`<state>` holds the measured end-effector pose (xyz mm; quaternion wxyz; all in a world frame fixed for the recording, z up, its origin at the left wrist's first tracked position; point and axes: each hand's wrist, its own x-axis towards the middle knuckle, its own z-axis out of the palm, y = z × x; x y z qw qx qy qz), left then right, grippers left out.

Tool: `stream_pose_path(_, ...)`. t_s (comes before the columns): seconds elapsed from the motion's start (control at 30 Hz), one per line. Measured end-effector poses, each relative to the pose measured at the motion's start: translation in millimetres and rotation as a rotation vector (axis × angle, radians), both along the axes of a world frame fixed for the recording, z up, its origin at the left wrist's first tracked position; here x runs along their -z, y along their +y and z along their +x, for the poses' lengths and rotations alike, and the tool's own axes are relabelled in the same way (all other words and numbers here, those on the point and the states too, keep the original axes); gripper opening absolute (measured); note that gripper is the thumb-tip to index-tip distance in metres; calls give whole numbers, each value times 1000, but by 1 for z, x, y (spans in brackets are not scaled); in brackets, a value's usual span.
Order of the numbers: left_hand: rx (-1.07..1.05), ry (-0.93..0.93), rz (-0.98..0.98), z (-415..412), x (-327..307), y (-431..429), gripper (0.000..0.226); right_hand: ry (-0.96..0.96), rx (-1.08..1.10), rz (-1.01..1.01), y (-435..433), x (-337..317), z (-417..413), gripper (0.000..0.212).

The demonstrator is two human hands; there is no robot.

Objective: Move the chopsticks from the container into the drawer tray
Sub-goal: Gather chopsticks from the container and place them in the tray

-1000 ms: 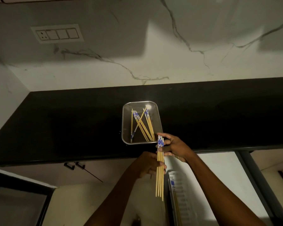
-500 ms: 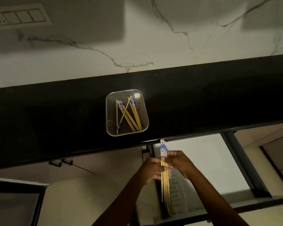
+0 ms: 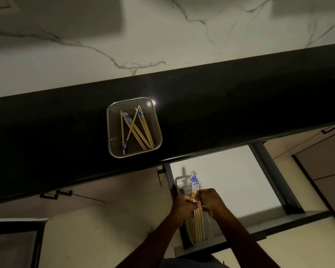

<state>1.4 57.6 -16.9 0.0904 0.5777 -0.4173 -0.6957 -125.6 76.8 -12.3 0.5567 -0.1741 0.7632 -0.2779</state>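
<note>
A clear rectangular container (image 3: 159, 122) sits on the black countertop with several bamboo chopsticks (image 3: 137, 130) with blue-patterned ends lying crossed inside. Below the counter edge, my left hand (image 3: 184, 205) and my right hand (image 3: 211, 202) both grip one bundle of chopsticks (image 3: 194, 182), blue ends pointing away from me. The bundle hangs over a narrow white drawer tray (image 3: 179, 179) at the left side of the open drawer (image 3: 230, 182). More chopsticks (image 3: 191, 228) lie in the tray under the bundle.
The black countertop (image 3: 220, 105) runs across the view below a marble wall. The drawer's dark side rail (image 3: 273, 178) runs on the right and its front panel (image 3: 259, 229) lies near me. Cabinet handles (image 3: 55, 194) sit at the left under the counter.
Both hands carried the bundle down from the container's edge to over the drawer tray. The view shifted, so the container now sits higher and further left.
</note>
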Motion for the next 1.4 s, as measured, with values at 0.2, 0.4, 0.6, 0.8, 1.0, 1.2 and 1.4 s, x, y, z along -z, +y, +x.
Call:
stream_pose_path(0.2,121,-191,-174,16,14,-3,16,61,9,49,-7,9,-2,22)
stream_pose_path(0.4,113,-245,-231,37,27,-5,19,218,-306,165,-8,22,14,25)
stream_pose_path(0.6,63,-234,-161,49,31,-10,19,229,-276,253,-18,31,31,15)
stream_pose_path(0.8,77,-257,-147,53,33,-15,11,265,-278,229,-17,47,39,43)
stream_pose_path(1.0,99,-267,-166,54,35,-16,14,247,-300,197,-14,50,40,11)
stream_pose_path(1.2,106,-271,-167,54,37,-15,15,336,-457,178,-11,49,37,37)
stream_pose_path(1.4,109,-267,-181,51,36,-15,14,373,-459,202,-6,47,33,32)
